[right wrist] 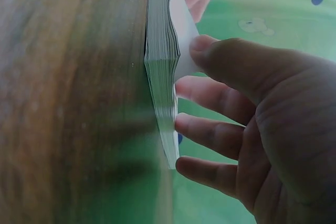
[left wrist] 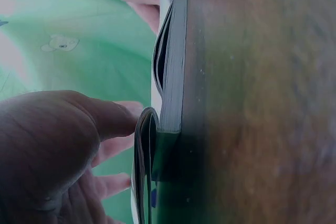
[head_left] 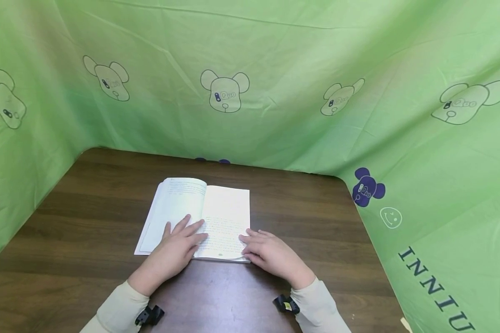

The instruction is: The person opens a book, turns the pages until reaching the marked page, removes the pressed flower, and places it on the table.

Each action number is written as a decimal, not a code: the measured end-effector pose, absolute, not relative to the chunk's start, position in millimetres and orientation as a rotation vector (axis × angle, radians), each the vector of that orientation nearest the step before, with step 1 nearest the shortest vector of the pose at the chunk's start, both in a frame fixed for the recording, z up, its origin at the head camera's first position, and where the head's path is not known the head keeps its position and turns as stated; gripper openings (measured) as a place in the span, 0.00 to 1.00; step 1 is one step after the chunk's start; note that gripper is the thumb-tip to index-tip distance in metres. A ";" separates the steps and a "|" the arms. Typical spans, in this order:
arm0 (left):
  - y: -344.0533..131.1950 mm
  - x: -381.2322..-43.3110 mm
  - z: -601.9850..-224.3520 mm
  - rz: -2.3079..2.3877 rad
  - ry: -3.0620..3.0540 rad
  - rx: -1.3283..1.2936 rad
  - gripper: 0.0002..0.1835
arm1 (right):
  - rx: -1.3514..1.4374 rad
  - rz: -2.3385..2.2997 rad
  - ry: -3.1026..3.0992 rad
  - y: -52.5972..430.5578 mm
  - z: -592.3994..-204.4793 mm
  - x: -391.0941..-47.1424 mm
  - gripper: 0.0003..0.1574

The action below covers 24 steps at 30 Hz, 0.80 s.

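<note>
An open book (head_left: 225, 201) lies on a dark wood table, with printed text on both visible pages. My left hand (head_left: 176, 249) rests across the left page and the inner fold, its fingers spread and fairly straight. In the left wrist view the thumb (left wrist: 113, 118) touches the curved left leaves near the spine. At the lower right corner of the book is my right hand (head_left: 273, 253). It pinches a slightly raised page (right wrist: 185, 59) between thumb and forefinger in the right wrist view, while the other fingertips touch the book's right edge.
The brown table (head_left: 316, 217) extends around the book. A green cloth (head_left: 275, 129) printed with bear heads hangs along the back and both sides. Black wrist cameras (head_left: 150, 316) sit at both light sleeves. A small pale object (head_left: 406, 324) lies at the table's right edge.
</note>
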<state>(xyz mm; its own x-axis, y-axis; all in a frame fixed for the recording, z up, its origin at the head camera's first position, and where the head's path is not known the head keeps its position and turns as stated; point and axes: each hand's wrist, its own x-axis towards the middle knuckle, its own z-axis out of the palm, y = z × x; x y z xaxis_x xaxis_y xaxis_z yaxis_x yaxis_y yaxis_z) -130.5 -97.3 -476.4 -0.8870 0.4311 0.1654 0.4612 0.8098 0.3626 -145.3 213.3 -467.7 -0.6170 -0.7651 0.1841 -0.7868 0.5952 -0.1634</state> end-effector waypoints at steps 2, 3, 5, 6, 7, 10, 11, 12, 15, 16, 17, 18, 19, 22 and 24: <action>-95.9 -129.7 -476.1 -0.602 -2.923 -0.739 0.16 | 1.317 0.346 -2.722 212.6 -467.7 -145.5 0.03; -95.1 -129.5 -476.0 -0.605 -2.930 -0.739 0.16 | 1.309 0.348 -2.725 212.3 -467.6 -145.6 0.03; -94.2 -128.8 -475.3 -0.615 -2.949 -0.735 0.15 | 1.293 0.355 -2.732 211.7 -467.3 -145.7 0.03; -93.8 -128.3 -474.9 -0.622 -2.962 -0.730 0.15 | 1.284 0.357 -2.736 211.5 -467.2 -145.7 0.03; -93.2 -128.1 -474.5 -0.631 -2.975 -0.727 0.15 | 1.276 0.359 -2.738 211.3 -467.1 -145.7 0.02; -91.8 -126.9 -473.0 -0.646 -3.009 -0.725 0.17 | 1.253 0.377 -2.737 211.2 -466.6 -145.8 0.02; -91.5 -126.6 -472.8 -0.645 -3.018 -0.721 0.19 | 1.244 0.376 -2.735 211.1 -466.7 -145.9 0.02; -91.1 -126.3 -472.5 -0.646 -3.023 -0.719 0.21 | 1.234 0.374 -2.733 210.9 -466.5 -145.8 0.03; -90.3 -125.6 -472.4 -0.639 -3.020 -0.715 0.25 | 1.216 0.370 -2.713 209.9 -465.4 -145.5 0.03; -90.1 -125.6 -472.9 -0.634 -3.020 -0.713 0.26 | 1.207 0.365 -2.707 209.2 -465.0 -145.3 0.04; -89.9 -125.6 -473.2 -0.632 -3.019 -0.711 0.27 | 1.203 0.363 -2.695 208.6 -464.7 -145.3 0.05; -89.6 -125.7 -473.5 -0.626 -3.019 -0.708 0.28 | 1.200 0.364 -2.682 208.0 -464.2 -145.4 0.06; -89.1 -125.8 -473.7 -0.620 -3.015 -0.704 0.28 | 1.201 0.362 -2.668 207.3 -463.7 -145.5 0.07; -87.9 -125.6 -473.9 -0.600 -3.010 -0.689 0.28 | 1.184 0.369 -2.643 205.6 -462.6 -145.9 0.09; -87.1 -125.2 -474.0 -0.598 -3.000 -0.678 0.27 | 1.171 0.374 -2.637 204.7 -461.7 -145.9 0.09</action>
